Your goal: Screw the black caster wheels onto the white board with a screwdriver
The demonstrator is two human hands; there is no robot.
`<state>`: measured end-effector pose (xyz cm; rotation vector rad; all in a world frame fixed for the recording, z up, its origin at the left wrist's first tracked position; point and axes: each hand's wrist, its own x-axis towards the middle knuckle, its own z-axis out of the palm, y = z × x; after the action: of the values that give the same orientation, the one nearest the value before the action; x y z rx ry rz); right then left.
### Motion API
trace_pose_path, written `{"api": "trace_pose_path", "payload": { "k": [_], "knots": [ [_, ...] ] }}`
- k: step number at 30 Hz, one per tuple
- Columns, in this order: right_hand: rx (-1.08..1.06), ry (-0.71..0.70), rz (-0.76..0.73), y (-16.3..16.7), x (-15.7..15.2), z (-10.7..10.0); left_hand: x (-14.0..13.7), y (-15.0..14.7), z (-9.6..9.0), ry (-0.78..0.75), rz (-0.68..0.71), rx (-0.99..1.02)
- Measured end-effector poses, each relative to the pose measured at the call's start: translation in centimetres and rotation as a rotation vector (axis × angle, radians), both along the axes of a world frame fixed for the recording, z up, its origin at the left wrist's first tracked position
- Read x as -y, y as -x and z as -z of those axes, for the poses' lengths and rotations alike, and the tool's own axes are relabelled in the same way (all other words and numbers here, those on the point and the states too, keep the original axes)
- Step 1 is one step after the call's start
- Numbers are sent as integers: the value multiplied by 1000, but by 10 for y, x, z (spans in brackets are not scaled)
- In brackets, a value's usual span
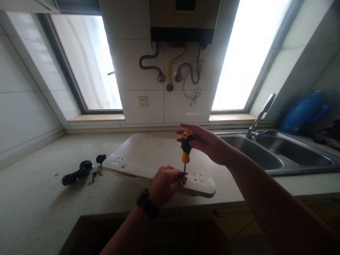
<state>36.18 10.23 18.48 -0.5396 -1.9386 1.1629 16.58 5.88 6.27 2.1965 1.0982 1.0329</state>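
A screwdriver (pixel 186 147) with an orange and black handle stands upright, its tip on a white board-shaped panel (pixel 156 156) near the front edge. My right hand (pixel 205 141) holds the handle between thumb and fingers, with the fingers fairly straight behind it. Lower down, my left hand (pixel 166 180) pinches around the bottom of the shaft, its wrist wearing a dark watch (pixel 147 203). What lies under the tip is mostly hidden by these fingers. Groups of small holes show near the panel's corners.
Black casters (pixel 78 173) and small dark screws (pixel 94 176) lie on the speckled countertop (pixel 39 191) at left. A double steel sink (pixel 276 170) with a faucet (pixel 260 117) is on the right, a blue jug (pixel 302 113) behind it. Drawers sit below the counter.
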Motion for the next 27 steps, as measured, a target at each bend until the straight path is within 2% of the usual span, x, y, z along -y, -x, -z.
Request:
{"api": "trace_pose_path", "payload": {
  "k": [2,4,10,15,18,20,23,27],
  "knots": [
    [-6,-5,0,0,-2,0,0,1,0,-2,2,-5],
    [19,-53,83,1,-2,2,0,1,0,-8,-5,-12],
    [198,-339,471,7,4,10,0,2,3,-20,8,-31],
    [258,-557,622,10,11,15,1,1,2,-42,-3,-58],
    [264,-641,680,12,13,19,1,0,2,-57,-10,-87],
    [266,-628,684,12,13,21,2,0,3,-77,-15,-101],
    [221,-527,680,8,14,20,2,0,5,-126,-8,-127],
    [-51,-452,783,-9,17,14,4,2,7,-186,3,-151]
  ]
}}
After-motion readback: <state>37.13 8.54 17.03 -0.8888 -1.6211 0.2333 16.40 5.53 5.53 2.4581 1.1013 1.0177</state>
